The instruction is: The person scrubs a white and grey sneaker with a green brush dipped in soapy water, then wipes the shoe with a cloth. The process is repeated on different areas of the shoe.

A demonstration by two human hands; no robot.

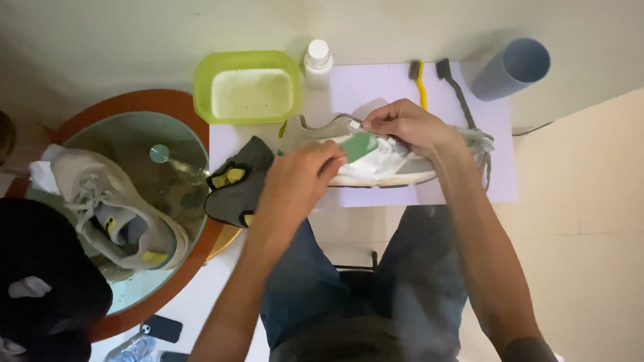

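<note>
Two hands are closed over one shoe (402, 162), which lies on its side on a pale sheet (496, 142) spread over the tabletop (585, 13). The left hand (300, 176) is curled around a green brush (359, 146), whose head is pressed against the shoe's white upper. The right hand (407, 125) is folded over the shoe's top edge, fingers bent and gripping it. A dark insole (237, 182) lies just left of the left hand, overhanging the sheet's edge. Behind the shoe, near the wall, a green tub (247, 86), a white bottle (318, 60), two small brushes (434, 79) and a blue cup (514, 68) are lined up. Open sheet is left only at the right end. A second shoe (114, 214) rests in a round basin (187, 276), well to the left.
</note>
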